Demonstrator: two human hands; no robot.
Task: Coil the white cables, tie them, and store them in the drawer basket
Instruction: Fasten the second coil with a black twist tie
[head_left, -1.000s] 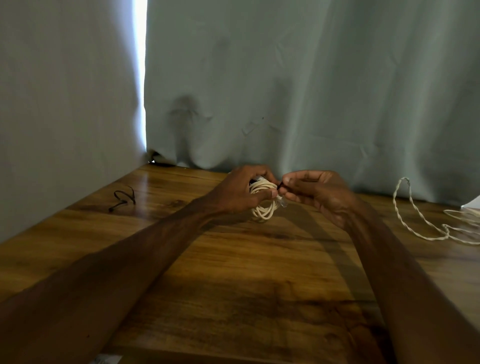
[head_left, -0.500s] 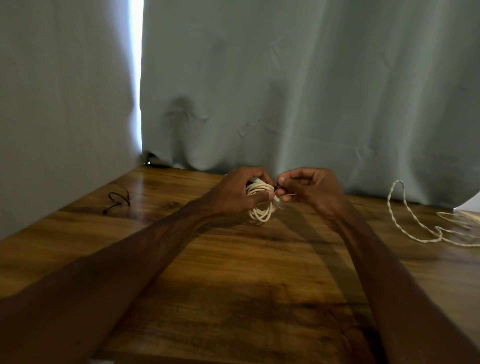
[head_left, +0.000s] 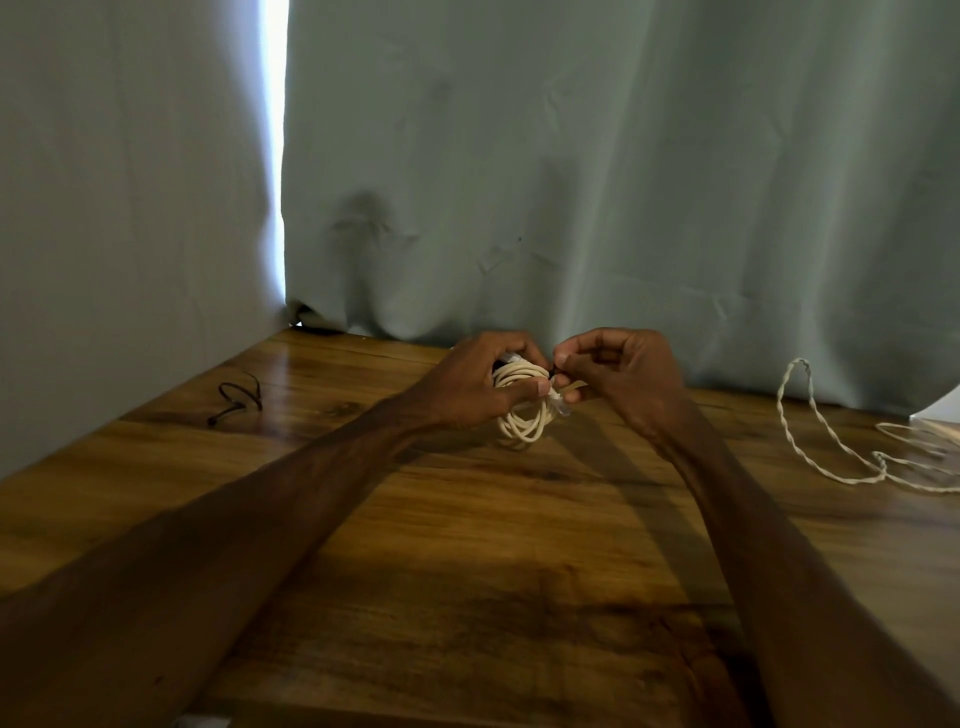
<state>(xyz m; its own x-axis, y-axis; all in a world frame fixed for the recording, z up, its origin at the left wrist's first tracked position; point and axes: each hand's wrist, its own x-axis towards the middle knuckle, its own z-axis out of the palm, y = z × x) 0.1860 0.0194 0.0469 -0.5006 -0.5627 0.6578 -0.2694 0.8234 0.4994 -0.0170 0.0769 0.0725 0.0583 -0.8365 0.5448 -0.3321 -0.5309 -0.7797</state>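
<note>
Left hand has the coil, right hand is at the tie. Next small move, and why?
Probably cinch the dark tie: the right hand pinches it at the top of the coiled white cable, which the left hand grips bunched. It doesn't look fastened yet, and a second white cable lies loose at right.

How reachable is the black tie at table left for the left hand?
Likely yes: only tabletop separates the left hand from the black tie. But it grips the coiled cable and must release that first.
</note>
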